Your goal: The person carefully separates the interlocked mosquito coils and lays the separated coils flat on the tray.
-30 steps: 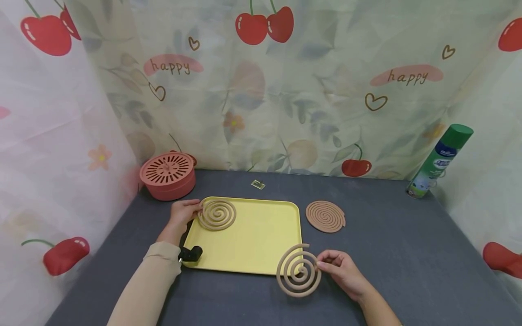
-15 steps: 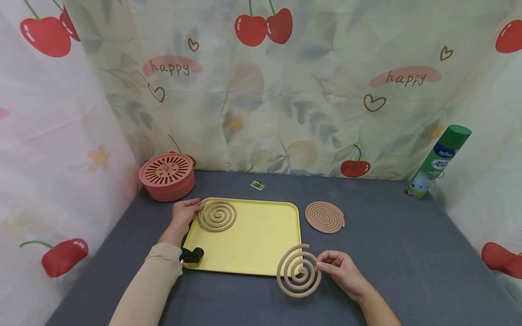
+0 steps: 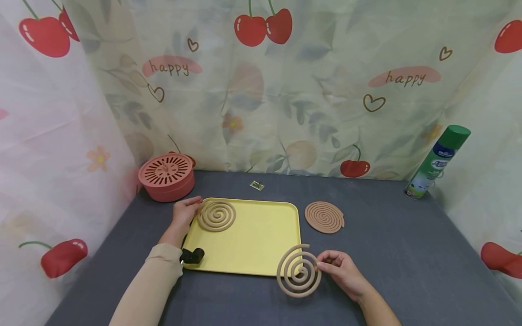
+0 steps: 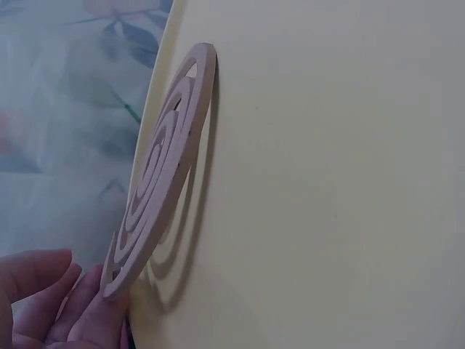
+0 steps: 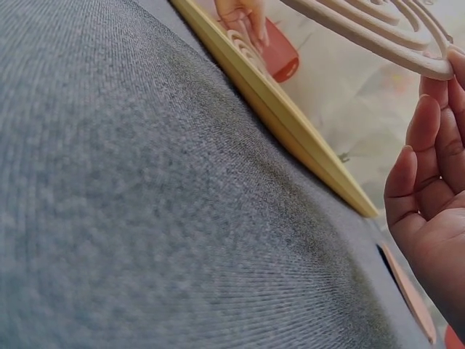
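Note:
In the head view my left hand is at the far left corner of the yellow tray, beside a light brown mosquito coil. The left wrist view shows that coil tilted, casting a shadow on the tray. Its near edge touches my fingers, while one digit stands raised clear of it. Between thumb and fingers my right hand pinches the edge of a second, loosely wound mosquito coil, held up over the tray's near right corner. The right wrist view cuts this coil off at the top.
A tightly wound coil lies right of the tray. At the back left stands a pink lidded holder with slots. A small metal stand piece lies behind the tray. A green spray can stands at the back right, near the curtain.
My left hand's fingers have loosened slightly at the edge of the left coil. The right hand and its coil stay in place.

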Motion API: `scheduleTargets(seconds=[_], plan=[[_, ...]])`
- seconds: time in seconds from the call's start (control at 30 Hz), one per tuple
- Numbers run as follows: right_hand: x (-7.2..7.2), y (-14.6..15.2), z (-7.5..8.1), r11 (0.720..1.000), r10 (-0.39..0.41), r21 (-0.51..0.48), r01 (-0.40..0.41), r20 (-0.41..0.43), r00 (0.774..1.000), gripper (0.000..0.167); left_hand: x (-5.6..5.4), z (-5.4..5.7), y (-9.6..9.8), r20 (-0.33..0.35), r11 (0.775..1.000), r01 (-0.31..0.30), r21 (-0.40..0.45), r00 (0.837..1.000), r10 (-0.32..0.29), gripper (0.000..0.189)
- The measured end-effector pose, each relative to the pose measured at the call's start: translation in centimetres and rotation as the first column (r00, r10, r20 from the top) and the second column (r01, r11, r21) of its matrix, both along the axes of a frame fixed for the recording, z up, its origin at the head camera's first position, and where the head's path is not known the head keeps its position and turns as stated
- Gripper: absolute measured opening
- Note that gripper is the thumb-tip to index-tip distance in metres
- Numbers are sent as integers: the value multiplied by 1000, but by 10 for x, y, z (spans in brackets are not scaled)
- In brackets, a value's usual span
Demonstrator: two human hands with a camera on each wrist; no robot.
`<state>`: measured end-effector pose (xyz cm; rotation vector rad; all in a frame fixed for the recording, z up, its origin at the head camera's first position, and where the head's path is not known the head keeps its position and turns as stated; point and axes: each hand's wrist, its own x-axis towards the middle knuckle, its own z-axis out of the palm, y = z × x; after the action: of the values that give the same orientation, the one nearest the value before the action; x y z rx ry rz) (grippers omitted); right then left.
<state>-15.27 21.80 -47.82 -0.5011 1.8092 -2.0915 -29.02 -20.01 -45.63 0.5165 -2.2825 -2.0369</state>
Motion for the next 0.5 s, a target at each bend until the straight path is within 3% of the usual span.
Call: scheduleTargets(seconds=[0.5], plan=[[-3, -2, 3, 1000, -13, 5, 13, -1, 1000, 22, -2, 1, 0, -31, 999, -25, 41, 999, 26, 39]])
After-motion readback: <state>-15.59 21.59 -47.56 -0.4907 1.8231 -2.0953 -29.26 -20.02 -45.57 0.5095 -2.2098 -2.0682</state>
